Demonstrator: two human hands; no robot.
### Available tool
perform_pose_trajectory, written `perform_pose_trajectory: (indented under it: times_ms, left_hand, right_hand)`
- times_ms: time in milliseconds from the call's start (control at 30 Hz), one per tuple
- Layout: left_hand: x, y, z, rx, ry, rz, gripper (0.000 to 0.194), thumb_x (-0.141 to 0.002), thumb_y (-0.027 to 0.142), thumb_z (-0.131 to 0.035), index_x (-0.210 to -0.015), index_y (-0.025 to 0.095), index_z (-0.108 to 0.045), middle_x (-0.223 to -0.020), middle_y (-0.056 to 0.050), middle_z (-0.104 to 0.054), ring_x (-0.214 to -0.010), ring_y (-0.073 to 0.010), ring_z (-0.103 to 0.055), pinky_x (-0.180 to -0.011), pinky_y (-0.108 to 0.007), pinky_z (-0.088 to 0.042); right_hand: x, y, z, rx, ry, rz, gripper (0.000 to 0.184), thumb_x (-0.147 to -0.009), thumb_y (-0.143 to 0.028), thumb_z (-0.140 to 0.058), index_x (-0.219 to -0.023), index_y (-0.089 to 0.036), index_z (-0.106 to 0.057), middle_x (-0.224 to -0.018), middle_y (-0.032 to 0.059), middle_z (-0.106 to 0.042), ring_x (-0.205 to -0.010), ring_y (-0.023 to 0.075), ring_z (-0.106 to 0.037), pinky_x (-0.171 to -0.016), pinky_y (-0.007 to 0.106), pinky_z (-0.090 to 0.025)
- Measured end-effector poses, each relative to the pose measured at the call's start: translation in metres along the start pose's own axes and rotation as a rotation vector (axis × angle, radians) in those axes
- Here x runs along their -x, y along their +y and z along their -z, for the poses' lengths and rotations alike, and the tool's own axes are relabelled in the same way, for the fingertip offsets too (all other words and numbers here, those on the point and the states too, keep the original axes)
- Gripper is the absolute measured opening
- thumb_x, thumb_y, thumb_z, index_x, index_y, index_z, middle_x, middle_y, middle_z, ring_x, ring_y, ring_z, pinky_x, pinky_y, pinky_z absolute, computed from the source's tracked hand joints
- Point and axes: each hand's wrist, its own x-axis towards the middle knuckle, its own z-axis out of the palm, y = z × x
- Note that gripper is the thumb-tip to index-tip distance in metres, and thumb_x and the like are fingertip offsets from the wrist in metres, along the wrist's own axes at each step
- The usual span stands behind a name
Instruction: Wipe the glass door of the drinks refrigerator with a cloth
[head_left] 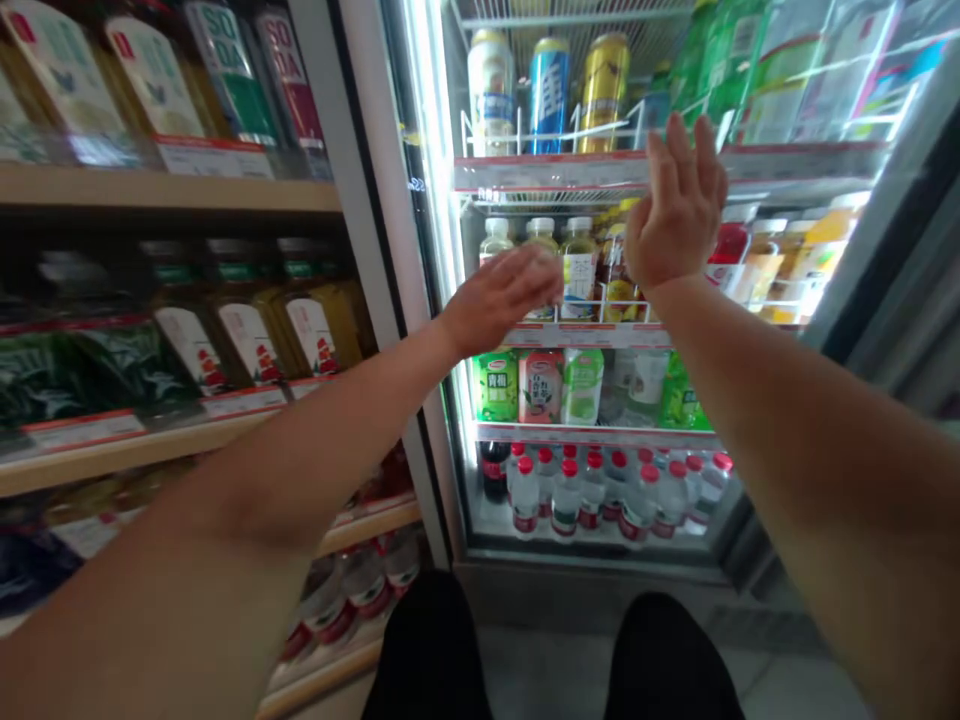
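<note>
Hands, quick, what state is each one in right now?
Left hand: open, nothing visibly held.
Right hand: open, raised, nothing visibly held.

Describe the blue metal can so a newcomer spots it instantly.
Find the brightly lit drinks cooler, right of the wood-edged shelves. In its upper part, go to the red-edged shelf with three tall cans at its left. The blue metal can is the middle one, between a mostly white can and a gold can.

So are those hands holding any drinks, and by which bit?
No hold can be seen. The right hand is raised open; the left hand shows nothing in it, though its palm is hidden.
</note>
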Motion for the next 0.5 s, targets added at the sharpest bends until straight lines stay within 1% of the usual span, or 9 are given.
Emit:
perform_pose_trajectory:
  times_ms: [67, 100, 133, 200, 267, 333, 367, 400, 500]
  left_hand:
    - [0.015, 0.006, 0.002, 0.072, -0.171, -0.224, 0.044, -0.114, 0.017, -0.034, -0.152, 0.030, -0.052, -0.159, 0.006, -0.051, -0.157, -0.0162, -0.031, -0.133, -0.043, -0.030]
    - [0.018, 0.004, 0.006, 0.084, -0.210, -0.276, 0.043, -0.114, 0.018, -0.036, -0.150, 0.031, -0.055, -0.156, 0.008, -0.053, -0.155, -0.0148, -0.035, -0.133, -0.040, -0.031]
    - [0.017, -0.003, 0.011, 0.072, -0.205, -0.266, 0.042, -0.114, 0.019, -0.038, -0.149, 0.032, -0.056, -0.156, 0.009, -0.054, -0.154, -0.0142, -0.036, -0.133, -0.039, -0.032]
    - [0.009, -0.020, 0.022, 0.007, -0.105, -0.126, 0.044, -0.113, 0.017, -0.037, -0.151, 0.031, -0.055, -0.160, 0.008, -0.048, -0.158, -0.0168, -0.028, -0.134, -0.044, -0.030]
    - [0.000, -0.031, 0.026, -0.050, 0.035, 0.068, 0.048, -0.113, 0.015, -0.034, -0.157, 0.029, -0.047, -0.166, 0.005, -0.038, -0.161, -0.0194, -0.017, -0.135, -0.051, -0.024]
    - [-0.001, -0.026, 0.021, -0.064, 0.137, 0.191, 0.051, -0.112, 0.015, -0.033, -0.160, 0.027, -0.042, -0.169, 0.002, -0.034, -0.162, -0.0221, -0.009, -0.134, -0.055, -0.020]
    - [0.002, -0.018, 0.016, -0.058, 0.146, 0.174, 0.051, -0.111, 0.014, -0.034, -0.160, 0.025, -0.042, -0.168, 0.000, -0.035, -0.162, -0.0228, -0.009, -0.134, -0.056, -0.021]
    - [0.008, -0.008, 0.010, -0.042, 0.121, 0.095, 0.050, -0.111, 0.014, -0.036, -0.159, 0.025, -0.045, -0.167, -0.001, -0.039, -0.162, -0.0226, -0.012, -0.134, -0.054, -0.022]
    - [0.030, 0.007, 0.004, 0.046, -0.092, -0.357, 0.046, -0.112, 0.015, -0.036, -0.151, 0.030, -0.056, -0.160, 0.005, -0.050, -0.158, -0.0155, -0.027, -0.133, -0.040, -0.031]
  right_hand:
    - [0.000, 0.001, 0.000, -0.005, -0.007, -0.014, 0.063, -0.099, -0.023, -0.036, -0.162, -0.021, -0.037, -0.171, -0.0031, -0.026, -0.162, 0.0248, -0.016, -0.132, 0.057, -0.019]
    - [-0.001, 0.001, 0.000, -0.010, -0.015, -0.018, 0.063, -0.099, -0.023, -0.036, -0.162, -0.023, -0.036, -0.171, -0.0048, -0.025, -0.163, 0.0239, -0.015, -0.132, 0.058, -0.019]
    - [-0.001, 0.001, 0.000, -0.017, -0.025, -0.022, 0.064, -0.099, -0.024, -0.036, -0.162, -0.026, -0.035, -0.171, -0.0069, -0.023, -0.163, 0.0228, -0.014, -0.132, 0.058, -0.018]
    - [-0.001, 0.001, 0.000, -0.033, -0.032, -0.037, 0.064, -0.098, -0.024, -0.035, -0.162, -0.031, -0.033, -0.171, -0.0098, -0.021, -0.163, 0.0206, -0.012, -0.133, 0.058, -0.016]
    - [-0.001, 0.001, 0.000, -0.053, -0.041, -0.047, 0.065, -0.098, -0.025, -0.034, -0.163, -0.032, -0.032, -0.172, -0.0104, -0.020, -0.163, 0.0201, -0.010, -0.133, 0.059, -0.013]
    - [0.000, 0.001, 0.001, -0.071, -0.044, -0.052, 0.065, -0.098, -0.026, -0.034, -0.163, -0.031, -0.031, -0.172, -0.0102, -0.019, -0.163, 0.0203, -0.009, -0.134, 0.059, -0.011]
    - [0.000, 0.000, 0.001, -0.078, -0.046, -0.050, 0.065, -0.099, -0.026, -0.034, -0.163, -0.030, -0.031, -0.172, -0.0097, -0.019, -0.163, 0.0204, -0.008, -0.134, 0.059, -0.010]
    - [0.000, 0.000, 0.001, -0.078, -0.047, -0.047, 0.065, -0.099, -0.026, -0.034, -0.163, -0.029, -0.032, -0.172, -0.0089, -0.019, -0.163, 0.0206, -0.008, -0.134, 0.058, -0.010]
    - [0.000, 0.000, 0.001, -0.051, -0.047, -0.043, 0.064, -0.099, -0.024, -0.035, -0.163, -0.025, -0.033, -0.172, -0.0062, -0.021, -0.163, 0.0207, -0.009, -0.134, 0.055, -0.014]
